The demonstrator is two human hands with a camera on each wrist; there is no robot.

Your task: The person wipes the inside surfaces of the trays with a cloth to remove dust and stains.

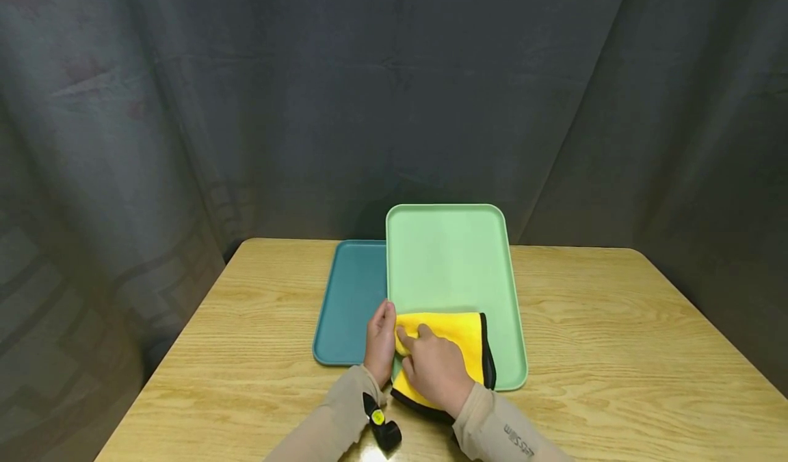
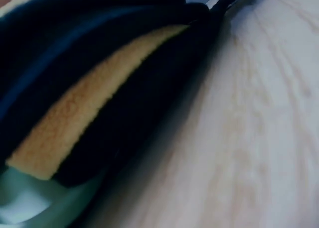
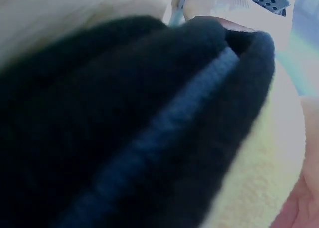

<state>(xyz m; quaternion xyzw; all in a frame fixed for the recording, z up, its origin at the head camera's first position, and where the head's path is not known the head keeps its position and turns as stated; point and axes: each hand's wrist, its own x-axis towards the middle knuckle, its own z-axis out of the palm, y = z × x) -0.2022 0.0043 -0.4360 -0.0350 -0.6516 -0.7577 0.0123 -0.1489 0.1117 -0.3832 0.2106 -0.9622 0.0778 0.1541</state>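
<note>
A light green tray (image 1: 452, 257) lies tilted up at the far end, overlapping a teal tray (image 1: 353, 298). My left hand (image 1: 380, 342) holds the green tray at its left edge, fingers pointing away from me. Across the near left part of the green tray spreads a folded yellow cloth (image 1: 464, 332) with black edging. My right hand (image 1: 438, 373) grips this cloth near the tray's left side, bent fingertips close to the left hand. In both wrist views, dark layered folds of the cloth (image 2: 75, 113) (image 3: 124, 128) fill much of the picture.
A wooden table (image 1: 591, 339) carries both trays. A dark grey curtain (image 1: 394, 92) hangs behind it and along both sides. On the left wrist sits a black strap with a yellow-green marker (image 1: 377, 417).
</note>
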